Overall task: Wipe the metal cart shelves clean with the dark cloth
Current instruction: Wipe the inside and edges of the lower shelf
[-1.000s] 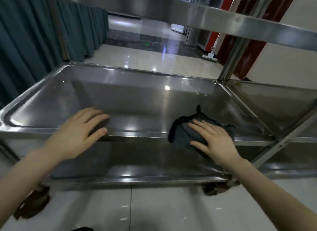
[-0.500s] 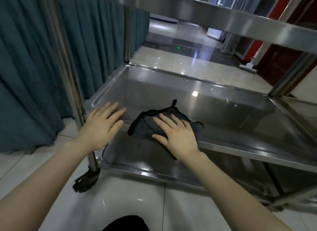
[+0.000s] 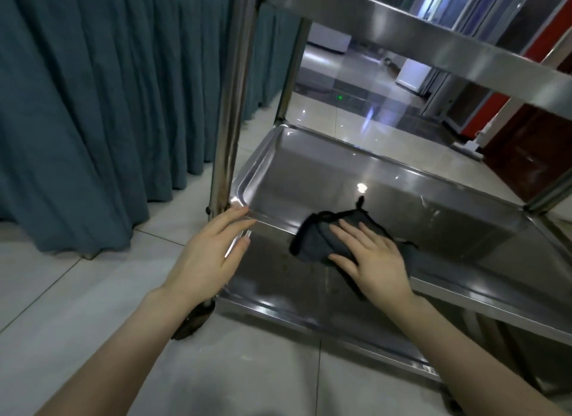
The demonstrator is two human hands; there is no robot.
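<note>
Your view is dim and cool; the strongest light comes from the hallway at the back, glaring off the glossy floor tiles; small white highlights sit on the middle shelf; the bottom shelf lies in shadow; your right hand and left hand are slightly smeared; the wide lens bows the cart post and curtain near the edges.

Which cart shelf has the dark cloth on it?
The middle shelf, with the dark cloth at its front edge under the right hand; the bottom shelf shows none.
</note>
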